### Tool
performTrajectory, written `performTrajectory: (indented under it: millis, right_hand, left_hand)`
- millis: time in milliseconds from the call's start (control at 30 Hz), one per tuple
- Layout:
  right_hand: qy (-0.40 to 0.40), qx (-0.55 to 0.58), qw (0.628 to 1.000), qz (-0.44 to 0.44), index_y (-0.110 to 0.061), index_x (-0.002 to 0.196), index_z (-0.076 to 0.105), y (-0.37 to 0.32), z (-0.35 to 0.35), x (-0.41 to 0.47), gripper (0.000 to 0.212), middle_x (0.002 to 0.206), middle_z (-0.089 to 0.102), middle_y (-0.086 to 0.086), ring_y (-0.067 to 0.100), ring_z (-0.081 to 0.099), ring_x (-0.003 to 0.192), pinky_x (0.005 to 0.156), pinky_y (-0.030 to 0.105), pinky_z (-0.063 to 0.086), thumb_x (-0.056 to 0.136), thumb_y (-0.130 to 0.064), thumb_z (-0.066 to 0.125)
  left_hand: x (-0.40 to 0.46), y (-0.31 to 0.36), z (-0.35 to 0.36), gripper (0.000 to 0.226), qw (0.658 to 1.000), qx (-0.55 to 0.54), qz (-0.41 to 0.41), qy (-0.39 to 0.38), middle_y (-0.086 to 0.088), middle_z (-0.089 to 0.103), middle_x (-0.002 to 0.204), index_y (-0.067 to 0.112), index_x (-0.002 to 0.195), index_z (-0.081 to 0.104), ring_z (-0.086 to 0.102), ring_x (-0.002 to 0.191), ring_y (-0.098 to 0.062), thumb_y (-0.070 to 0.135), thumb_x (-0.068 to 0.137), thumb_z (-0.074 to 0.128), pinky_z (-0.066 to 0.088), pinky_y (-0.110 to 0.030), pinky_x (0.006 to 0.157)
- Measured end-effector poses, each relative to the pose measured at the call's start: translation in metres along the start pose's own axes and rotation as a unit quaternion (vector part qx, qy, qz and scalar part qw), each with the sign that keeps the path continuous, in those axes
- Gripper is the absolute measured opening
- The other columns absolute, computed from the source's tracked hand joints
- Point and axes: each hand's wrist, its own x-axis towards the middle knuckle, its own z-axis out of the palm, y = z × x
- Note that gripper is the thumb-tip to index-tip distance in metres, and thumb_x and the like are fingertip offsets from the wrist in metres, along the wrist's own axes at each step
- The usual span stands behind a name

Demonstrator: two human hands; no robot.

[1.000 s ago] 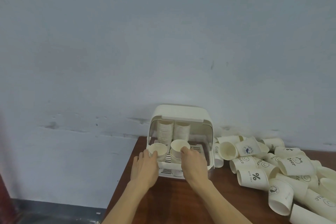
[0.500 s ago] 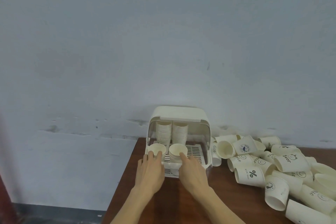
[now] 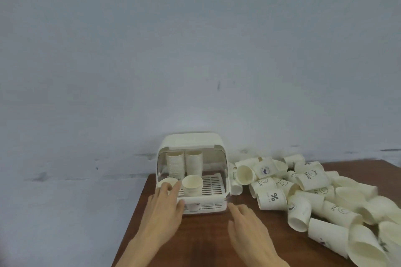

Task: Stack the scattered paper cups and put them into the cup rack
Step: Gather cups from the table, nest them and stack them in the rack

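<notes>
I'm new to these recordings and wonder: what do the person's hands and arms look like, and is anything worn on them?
Two bare human hands, the left hand and the right hand, come in from the bottom edge on bare forearms. No gloves, sleeves, rings, watch or markings show. The fingers are slim and uncovered. Only as far as the forearms is in view.

The cup rack (image 3: 192,171) stands at the table's (image 3: 208,243) back left corner, cup stacks (image 3: 184,163) inside, scattered paper cups (image 3: 314,197) heaped to its right.
</notes>
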Motion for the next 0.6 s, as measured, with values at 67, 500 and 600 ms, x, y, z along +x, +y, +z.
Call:
performTrajectory:
  millis: [67, 500, 600]
  right_hand:
    - [0.005, 0.007, 1.000, 0.010, -0.028, 0.145, 0.028, 0.013, -0.012, -0.004, 0.049, 0.135, 0.041, -0.008, 0.013, 0.044, 0.120, 0.091, 0.027, 0.042, 0.098, -0.031, 0.038]
    - [0.013, 0.013, 0.996, 0.089, -0.026, 0.144, 0.030, 0.065, -0.043, 0.006, 0.047, 0.140, 0.042, -0.005, 0.014, 0.045, 0.124, 0.091, 0.028, 0.040, 0.098, -0.029, 0.037]
    - [0.005, 0.005, 0.994, 0.107, -0.024, 0.138, 0.036, 0.078, -0.034, 0.022, 0.042, 0.129, 0.048, -0.003, 0.017, 0.050, 0.116, 0.087, 0.030, 0.043, 0.096, -0.026, 0.038]
  left_hand:
    - [-0.002, 0.008, -0.004, 0.049, 1.000, -0.002, 0.013, -0.003, 0.006, 0.040, 0.137, 0.033, 0.145, 0.027, 0.044, 0.118, -0.016, 0.041, 0.098, 0.037, 0.040, -0.030, 0.099]
    - [0.007, 0.060, 0.027, 0.043, 0.994, -0.080, 0.044, -0.053, 0.012, 0.037, 0.129, 0.036, 0.140, 0.033, 0.046, 0.115, -0.009, 0.041, 0.098, 0.039, 0.042, -0.029, 0.095]
    - [0.018, 0.075, 0.041, 0.041, 0.992, -0.096, 0.047, -0.068, 0.010, 0.039, 0.128, 0.034, 0.138, 0.036, 0.046, 0.116, -0.010, 0.039, 0.098, 0.039, 0.043, -0.030, 0.095]
